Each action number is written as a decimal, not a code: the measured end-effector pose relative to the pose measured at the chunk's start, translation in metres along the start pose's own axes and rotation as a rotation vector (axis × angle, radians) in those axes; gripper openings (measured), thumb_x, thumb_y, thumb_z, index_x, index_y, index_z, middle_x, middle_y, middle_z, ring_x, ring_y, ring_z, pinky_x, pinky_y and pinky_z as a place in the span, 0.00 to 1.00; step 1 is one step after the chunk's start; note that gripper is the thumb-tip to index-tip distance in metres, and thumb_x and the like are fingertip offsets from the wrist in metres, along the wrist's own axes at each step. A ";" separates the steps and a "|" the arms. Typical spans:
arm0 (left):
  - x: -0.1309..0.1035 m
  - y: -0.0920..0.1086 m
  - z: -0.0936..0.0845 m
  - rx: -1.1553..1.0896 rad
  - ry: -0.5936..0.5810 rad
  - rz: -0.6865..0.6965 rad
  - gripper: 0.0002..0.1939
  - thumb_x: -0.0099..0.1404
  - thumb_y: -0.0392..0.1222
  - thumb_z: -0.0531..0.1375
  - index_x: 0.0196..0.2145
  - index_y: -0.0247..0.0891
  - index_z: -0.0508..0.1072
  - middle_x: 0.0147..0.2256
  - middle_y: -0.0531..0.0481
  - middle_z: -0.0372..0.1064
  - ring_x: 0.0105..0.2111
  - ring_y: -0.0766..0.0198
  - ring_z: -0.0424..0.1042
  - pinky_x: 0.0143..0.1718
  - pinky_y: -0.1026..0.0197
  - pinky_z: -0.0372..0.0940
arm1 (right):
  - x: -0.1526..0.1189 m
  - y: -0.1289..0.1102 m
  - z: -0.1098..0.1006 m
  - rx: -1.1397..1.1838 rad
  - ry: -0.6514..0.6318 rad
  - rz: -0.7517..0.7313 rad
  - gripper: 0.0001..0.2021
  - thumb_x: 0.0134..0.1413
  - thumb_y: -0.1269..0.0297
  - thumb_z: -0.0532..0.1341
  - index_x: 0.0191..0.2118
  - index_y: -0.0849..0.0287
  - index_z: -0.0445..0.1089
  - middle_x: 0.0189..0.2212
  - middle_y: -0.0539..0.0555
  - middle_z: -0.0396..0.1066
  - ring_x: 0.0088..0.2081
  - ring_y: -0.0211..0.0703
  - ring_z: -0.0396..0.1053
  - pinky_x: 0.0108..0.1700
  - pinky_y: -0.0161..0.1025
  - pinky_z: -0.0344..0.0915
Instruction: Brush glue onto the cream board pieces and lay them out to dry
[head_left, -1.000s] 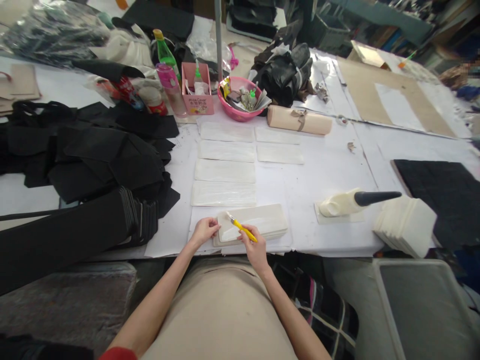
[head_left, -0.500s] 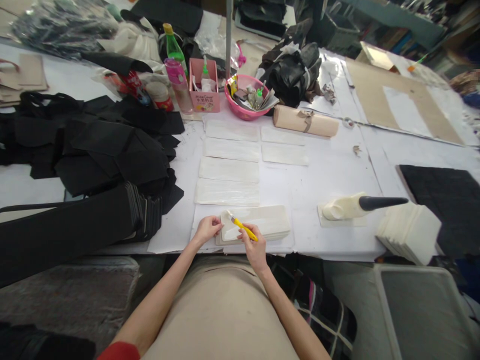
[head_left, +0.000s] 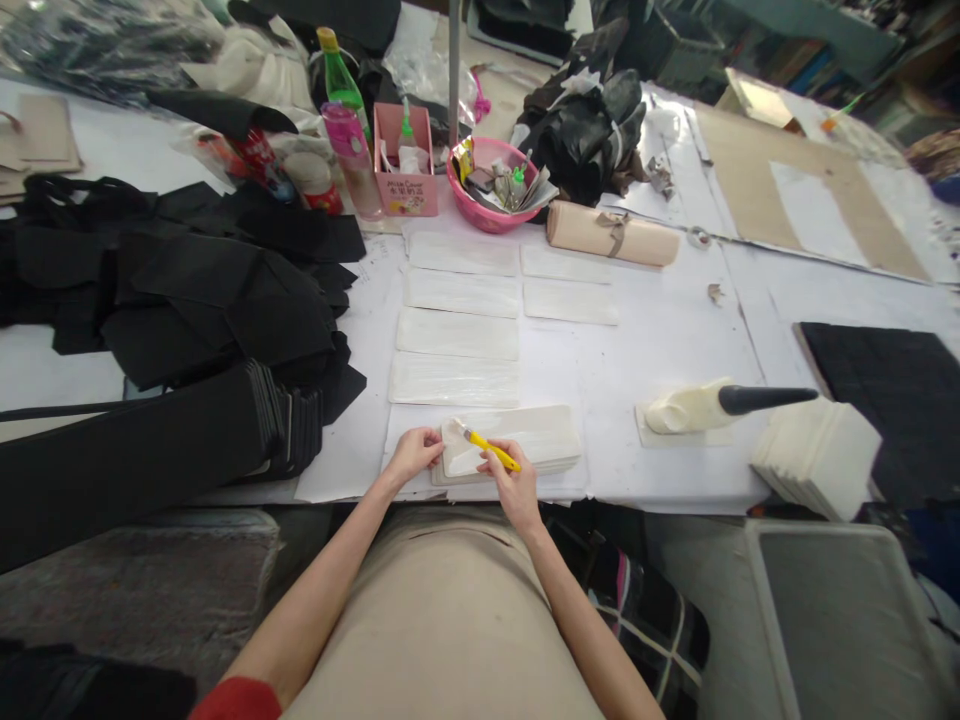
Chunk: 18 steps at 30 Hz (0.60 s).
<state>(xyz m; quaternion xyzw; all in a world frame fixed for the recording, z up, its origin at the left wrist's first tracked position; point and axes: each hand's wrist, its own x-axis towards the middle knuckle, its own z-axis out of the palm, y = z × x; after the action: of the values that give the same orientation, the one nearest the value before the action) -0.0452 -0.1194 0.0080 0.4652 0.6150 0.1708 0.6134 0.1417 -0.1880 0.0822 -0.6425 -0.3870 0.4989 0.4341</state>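
My right hand (head_left: 511, 474) is closed around the yellow handle of a small brush (head_left: 491, 449). The bristles rest on the left end of the top piece in a stack of off-white rectangular panels (head_left: 536, 435). That top panel has a wet-looking sheen on its left part. At the stack's left edge, my left hand (head_left: 416, 453) pinches the corner of the panel between thumb and fingers. Beyond the stack, several glossy off-white panels (head_left: 457, 333) lie in two columns on the white-covered table.
A cream bottle with a dark nozzle (head_left: 686, 408) lies to the right, beside a stack of white pieces (head_left: 817, 455). Black cut pieces (head_left: 187, 280) crowd the left side. At the back are a pink basin (head_left: 495, 215), a pink box (head_left: 409, 195) and a beige roll (head_left: 611, 236).
My right hand and the brush have shifted very slightly to the right. My left hand keeps its place at the panel's corner. The view has tilted a little.
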 end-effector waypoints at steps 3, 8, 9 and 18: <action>-0.001 0.002 0.000 -0.003 0.001 0.003 0.06 0.51 0.41 0.61 0.24 0.36 0.68 0.16 0.54 0.68 0.18 0.65 0.68 0.19 0.66 0.62 | -0.001 0.004 0.006 -0.020 -0.015 -0.008 0.14 0.57 0.53 0.59 0.42 0.58 0.68 0.33 0.53 0.75 0.29 0.42 0.75 0.34 0.37 0.71; -0.003 0.002 0.001 0.020 0.010 0.007 0.04 0.51 0.40 0.60 0.24 0.36 0.68 0.16 0.54 0.68 0.18 0.65 0.68 0.20 0.66 0.61 | -0.020 0.013 -0.006 -0.005 -0.042 0.100 0.16 0.54 0.51 0.61 0.40 0.59 0.69 0.28 0.52 0.74 0.27 0.43 0.75 0.32 0.38 0.72; -0.003 0.001 0.001 0.035 0.013 0.010 0.04 0.51 0.39 0.59 0.24 0.37 0.68 0.17 0.54 0.68 0.18 0.64 0.68 0.20 0.65 0.61 | -0.024 0.014 -0.010 0.003 -0.048 0.126 0.16 0.54 0.50 0.61 0.40 0.59 0.69 0.28 0.52 0.74 0.27 0.44 0.75 0.31 0.38 0.72; -0.004 0.004 -0.003 0.260 0.031 0.165 0.04 0.53 0.39 0.58 0.23 0.39 0.68 0.18 0.53 0.69 0.21 0.64 0.68 0.26 0.64 0.60 | -0.021 0.030 -0.065 -0.083 0.389 0.017 0.18 0.55 0.51 0.59 0.43 0.61 0.68 0.34 0.55 0.74 0.32 0.43 0.75 0.37 0.41 0.72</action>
<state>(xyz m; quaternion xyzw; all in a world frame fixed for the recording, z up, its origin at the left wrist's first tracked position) -0.0470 -0.1197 0.0139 0.5870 0.6009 0.1467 0.5224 0.2033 -0.2282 0.0680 -0.7473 -0.3106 0.3527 0.4698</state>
